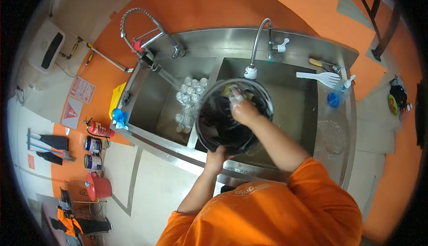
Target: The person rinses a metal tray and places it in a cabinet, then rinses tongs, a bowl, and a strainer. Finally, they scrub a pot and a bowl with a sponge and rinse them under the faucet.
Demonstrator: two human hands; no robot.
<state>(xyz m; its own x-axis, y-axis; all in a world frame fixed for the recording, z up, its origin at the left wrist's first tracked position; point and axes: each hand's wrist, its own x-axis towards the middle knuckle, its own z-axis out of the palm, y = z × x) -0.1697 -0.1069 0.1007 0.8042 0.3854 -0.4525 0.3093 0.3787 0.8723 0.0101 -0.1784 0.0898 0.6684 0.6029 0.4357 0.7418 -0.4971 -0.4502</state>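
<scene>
A large round black pot [209,125], streaked with suds inside, is tilted over the divider and the right sink basin [294,112]. My left hand [216,159] grips its near rim from below, the fingers partly hidden behind the wall. Inside the pot, my right hand [244,111] is closed and foamy, pressing what looks like a yellowish sponge [229,89] against the far inner wall. Motion blur and suds cover much of the sponge. Just beyond the rim hangs the white spout of the right faucet [251,72].
Water runs from the spring faucet [154,66] into the left basin [151,99], where several clear cups or jars [189,95] sit. On the right ledge lie a white slotted spatula [321,78] and a blue spray bottle [334,98]. A blue cloth [119,117] lies at the left corner.
</scene>
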